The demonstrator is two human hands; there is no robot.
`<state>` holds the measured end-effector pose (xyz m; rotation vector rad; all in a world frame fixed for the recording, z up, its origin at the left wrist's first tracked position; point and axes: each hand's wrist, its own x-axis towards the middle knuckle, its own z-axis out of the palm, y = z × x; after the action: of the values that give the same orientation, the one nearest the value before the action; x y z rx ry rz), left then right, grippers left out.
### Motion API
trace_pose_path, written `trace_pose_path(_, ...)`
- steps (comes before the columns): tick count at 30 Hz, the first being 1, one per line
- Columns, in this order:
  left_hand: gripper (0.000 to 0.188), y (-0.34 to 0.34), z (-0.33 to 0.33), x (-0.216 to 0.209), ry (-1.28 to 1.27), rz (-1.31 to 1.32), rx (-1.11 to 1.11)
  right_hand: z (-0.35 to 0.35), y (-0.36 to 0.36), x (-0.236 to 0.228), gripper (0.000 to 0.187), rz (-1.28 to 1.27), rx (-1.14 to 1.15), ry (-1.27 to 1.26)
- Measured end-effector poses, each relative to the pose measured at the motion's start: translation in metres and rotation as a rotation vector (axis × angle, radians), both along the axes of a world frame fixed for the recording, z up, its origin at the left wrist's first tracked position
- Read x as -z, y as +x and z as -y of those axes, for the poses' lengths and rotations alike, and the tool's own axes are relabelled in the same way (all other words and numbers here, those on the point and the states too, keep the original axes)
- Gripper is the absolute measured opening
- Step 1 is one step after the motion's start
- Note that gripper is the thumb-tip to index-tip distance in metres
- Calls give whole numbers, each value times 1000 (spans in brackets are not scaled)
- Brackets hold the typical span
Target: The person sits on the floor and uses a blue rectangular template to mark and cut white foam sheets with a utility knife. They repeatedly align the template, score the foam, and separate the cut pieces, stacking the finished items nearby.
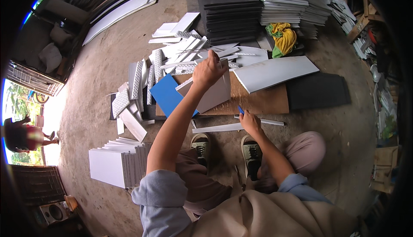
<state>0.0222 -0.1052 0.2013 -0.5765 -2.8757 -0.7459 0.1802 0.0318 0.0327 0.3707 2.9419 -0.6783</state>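
My left hand [208, 71] is closed at the upper edge of a white foam board [215, 93], its fingertips partly hidden. That board is tilted above a brown wooden board [258, 97], beside a flat blue panel [167, 94]. Lower and to the right, my right hand [250, 122] grips a small blue cutter knife [241, 110], whose blade I cannot make out. A larger white foam board [275, 73] rests across the wooden board's far right part. Just in front of my feet lies a narrow white strip [217, 128].
White offcuts [185, 50] are heaped beyond my hands. Cut white boards [107, 168] stand in a row at left. Black sheets [232, 22] and white sheets [286, 0] are stacked at the back, near a yellow-green cloth [282, 39]. A person [28, 136] is at far left.
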Motion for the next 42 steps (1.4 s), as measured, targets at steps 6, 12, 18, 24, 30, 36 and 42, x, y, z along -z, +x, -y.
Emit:
trace_pose_path(6,34,2,-9,-12,-56,267,-37,20,3,-29,28,-241,1,-19)
trace_pose_path(12,30,1,-1,-2,-112,141,26,22,-6,-20,27,-245,-41,-2)
trace_pose_path(18,32,5,-6,-3,-85,132,56,18,-30,11,28,-37,-112,144)
trace_pose_path(24,29,2,-2,-3,-137,174,44,34,-33,41,26,22,-34,145)
trace_pose_path(30,28,-3,-14,-2,-151,186,82,19,-42,86,29,-143,-25,275)
trace_pose_path(36,26,-1,-5,3,-202,91,-2,25,-25,79,28,-129,-62,189)
trace_pose_path(42,27,1,-2,10,-197,33,-23,20,11,66,34,76,-77,161)
